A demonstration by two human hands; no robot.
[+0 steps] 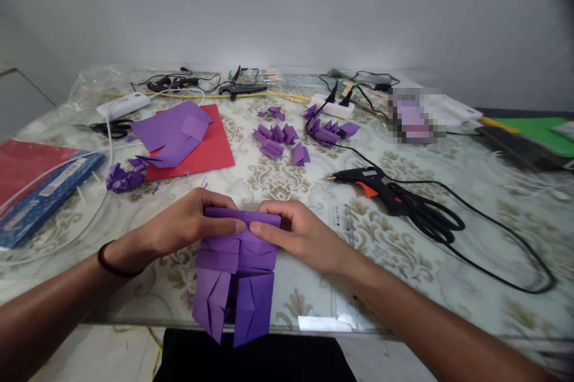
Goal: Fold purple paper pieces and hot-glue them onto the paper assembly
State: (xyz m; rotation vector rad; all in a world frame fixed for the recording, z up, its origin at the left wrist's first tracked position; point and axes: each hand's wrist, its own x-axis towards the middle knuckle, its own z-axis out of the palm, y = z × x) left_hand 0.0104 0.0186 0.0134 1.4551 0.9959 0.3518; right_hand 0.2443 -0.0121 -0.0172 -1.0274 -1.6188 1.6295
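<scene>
At lower centre, the left hand (186, 225) and right hand (309, 240) clamp their fingers (226, 226) on a folded purple paper piece (256, 259). A black glue gun with an orange trigger (382, 187) lies on the floral-patterned surface (381, 262) at centre right

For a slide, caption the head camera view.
Left hand and right hand hold folded purple paper near an orange-triggered black glue gun.
</scene>
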